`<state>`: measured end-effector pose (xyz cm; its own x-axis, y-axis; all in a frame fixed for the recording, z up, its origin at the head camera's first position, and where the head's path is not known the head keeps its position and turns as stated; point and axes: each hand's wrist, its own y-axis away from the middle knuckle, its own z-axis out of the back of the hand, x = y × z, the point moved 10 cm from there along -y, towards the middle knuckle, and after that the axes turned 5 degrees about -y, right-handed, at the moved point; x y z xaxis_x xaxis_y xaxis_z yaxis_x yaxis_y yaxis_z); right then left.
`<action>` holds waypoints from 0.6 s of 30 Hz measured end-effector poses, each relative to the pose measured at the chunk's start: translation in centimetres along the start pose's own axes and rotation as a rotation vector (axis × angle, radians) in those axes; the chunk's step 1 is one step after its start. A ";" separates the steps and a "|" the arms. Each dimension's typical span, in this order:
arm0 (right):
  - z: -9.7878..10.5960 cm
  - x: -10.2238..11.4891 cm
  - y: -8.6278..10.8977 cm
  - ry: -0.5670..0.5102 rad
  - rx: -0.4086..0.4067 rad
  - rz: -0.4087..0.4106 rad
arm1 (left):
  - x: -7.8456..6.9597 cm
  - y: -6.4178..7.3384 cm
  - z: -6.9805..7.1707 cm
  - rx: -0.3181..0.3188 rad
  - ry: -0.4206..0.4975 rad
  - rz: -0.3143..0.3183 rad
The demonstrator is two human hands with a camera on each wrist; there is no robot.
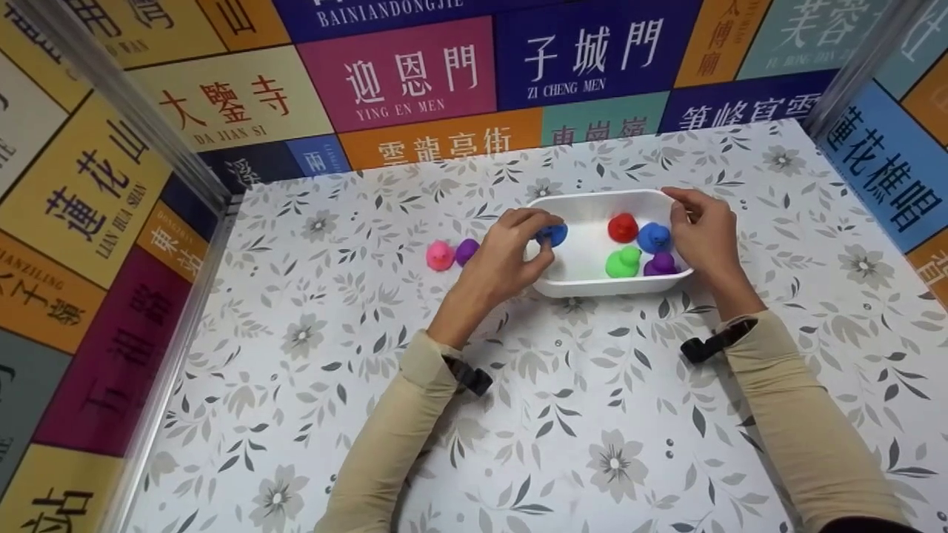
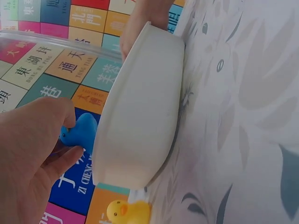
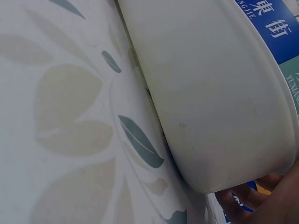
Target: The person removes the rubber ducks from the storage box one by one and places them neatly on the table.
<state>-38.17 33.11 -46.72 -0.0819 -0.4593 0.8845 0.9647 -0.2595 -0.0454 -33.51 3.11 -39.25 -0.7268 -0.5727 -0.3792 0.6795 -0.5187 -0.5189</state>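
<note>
My left hand (image 1: 511,248) pinches a blue toy duck (image 1: 552,234) between thumb and fingers, above the left end of a white plastic tub (image 1: 592,287). In the left wrist view this blue duck (image 2: 84,132) is at the tub's rim. My right hand (image 1: 703,233) holds the tub's right end, fingers curled about the far corner. Inside the tub, toward the right, sit a red duck (image 1: 623,227), another blue duck (image 1: 654,237), a green duck (image 1: 623,262) and a purple duck (image 1: 660,264).
Left of the tub a pink duck (image 1: 440,255) and another purple duck (image 1: 466,252), partly behind my left hand, stand on the floral tabletop (image 1: 518,429). A yellow duck (image 2: 128,212) shows beside the tub in the left wrist view. Colourful sign-covered walls (image 1: 415,74) border the table.
</note>
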 end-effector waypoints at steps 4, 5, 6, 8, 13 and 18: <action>0.1 0.0 0.0 0.001 0.000 -0.001 | 0.4 0.6 1.0 -0.012 0.011 -0.004; 0.1 0.0 0.0 0.002 -0.001 0.000 | 0.6 0.7 1.2 -0.008 0.012 0.002; 0.1 0.0 0.0 0.003 -0.002 0.002 | 0.7 0.9 1.4 -0.005 0.012 0.008; 0.1 0.0 -0.1 0.002 -0.002 0.005 | 1.0 1.1 1.8 -0.001 0.012 0.018; 0.0 -0.2 -0.1 -0.004 0.006 -0.002 | 1.7 1.8 2.7 0.007 -0.004 0.046; 0.1 0.2 -0.2 -0.021 -0.014 0.048 | 2.5 2.8 4.0 -0.024 -0.044 0.039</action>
<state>-38.30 33.20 -46.50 -0.0302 -0.4534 0.8908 0.9637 -0.2498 -0.0945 -33.00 -2.32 -38.55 -0.6946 -0.6197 -0.3654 0.7039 -0.4807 -0.5230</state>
